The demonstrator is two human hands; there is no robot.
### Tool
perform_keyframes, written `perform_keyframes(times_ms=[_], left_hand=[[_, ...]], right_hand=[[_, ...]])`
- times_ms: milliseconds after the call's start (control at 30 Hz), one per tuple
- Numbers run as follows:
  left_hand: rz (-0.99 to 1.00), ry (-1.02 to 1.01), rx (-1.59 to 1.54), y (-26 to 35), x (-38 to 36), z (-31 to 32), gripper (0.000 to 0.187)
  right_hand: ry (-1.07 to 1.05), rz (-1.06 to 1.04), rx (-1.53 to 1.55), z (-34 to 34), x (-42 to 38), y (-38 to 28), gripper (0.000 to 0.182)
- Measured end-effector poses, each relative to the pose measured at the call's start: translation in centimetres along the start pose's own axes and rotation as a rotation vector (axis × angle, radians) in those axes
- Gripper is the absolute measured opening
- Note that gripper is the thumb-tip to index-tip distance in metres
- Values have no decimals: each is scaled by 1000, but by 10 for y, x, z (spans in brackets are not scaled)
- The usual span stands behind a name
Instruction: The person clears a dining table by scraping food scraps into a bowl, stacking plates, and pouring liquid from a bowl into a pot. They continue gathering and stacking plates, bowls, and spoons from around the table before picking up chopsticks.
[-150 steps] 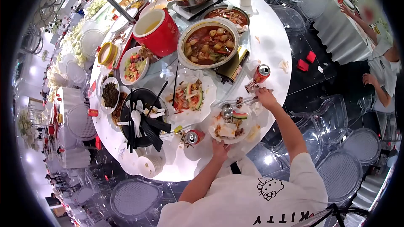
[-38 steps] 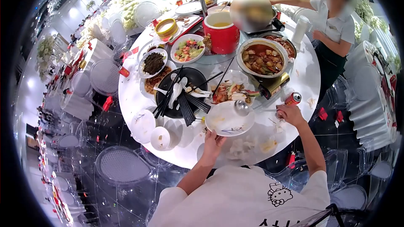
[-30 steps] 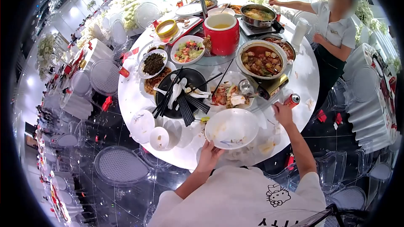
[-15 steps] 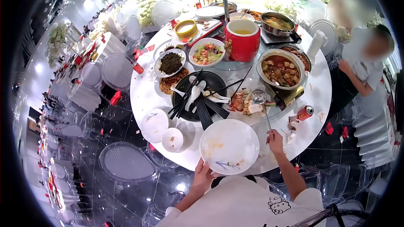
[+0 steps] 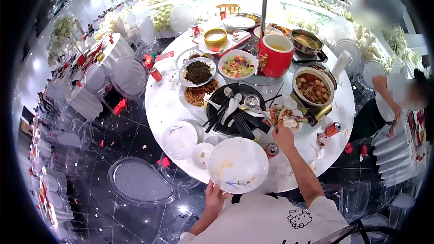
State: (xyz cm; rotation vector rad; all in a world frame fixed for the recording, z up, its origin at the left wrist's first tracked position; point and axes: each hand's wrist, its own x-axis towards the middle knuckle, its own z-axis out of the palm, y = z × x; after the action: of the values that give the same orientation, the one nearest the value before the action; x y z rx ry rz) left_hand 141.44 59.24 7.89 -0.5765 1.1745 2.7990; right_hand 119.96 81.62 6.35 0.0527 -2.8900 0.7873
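Note:
My left hand grips the lower edge of a white plate with a flower print and food smears, tilted over the table's near edge. My right hand is closed on the handle of a metal ladle, whose bowl sits over the black pan. In that pan lie white spoons and several black chopsticks. Just right of the pan, food scraps lie beside my right hand. A drink can stands between the plate and my right forearm.
A red pot, a stew pot, a salad bowl and a dish of dark greens stand farther back. Used plates and a small bowl are at the left. Another person stands at the right.
My right hand has carried the ladle leftward from the food scraps to over the black pan. The plate has shifted slightly left and down in view, and a can behind it now shows.

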Motion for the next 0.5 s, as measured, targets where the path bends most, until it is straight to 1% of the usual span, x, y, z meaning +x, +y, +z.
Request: perform_keyframes(times_ms=[33,100,133,167,233,267,300,367,400,433,500], left_hand=[[9,1,-12,2,1,-14,36],[74,217,-37,10,-4,-32,33],[87,253,-63,18,-5,-42,32],[95,258,-74,23,-5,-55,32],[248,319,-75,36,-2,-74,32],[312,384,-36,42,-1,-81,32],[319,379,-42,48,2,-90,32],[438,443,-39,60,14,-115,31],[435,439,-51,66,22,-129,32],[431,426,-50,71,32,-139,32],[471,471,-77,80,54,-155,31]], right_hand=[[0,-14,-6,6,6,-7,17],[23,-12,-131,24,19,-11,20],[-26,0,-165,33,28,-8,22],[-28,-14,-168,37,33,-10,22],[-27,-5,-309,39,39,-18,20],[-78,51,-334,38,42,-21,22],[-70,45,-336,32,39,-32,22],[214,-139,-387,17,24,-53,34],[158,-120,-354,13,19,-58,44],[168,-111,-357,10,15,-61,44],[381,-323,-201,7,3,-63,42]])
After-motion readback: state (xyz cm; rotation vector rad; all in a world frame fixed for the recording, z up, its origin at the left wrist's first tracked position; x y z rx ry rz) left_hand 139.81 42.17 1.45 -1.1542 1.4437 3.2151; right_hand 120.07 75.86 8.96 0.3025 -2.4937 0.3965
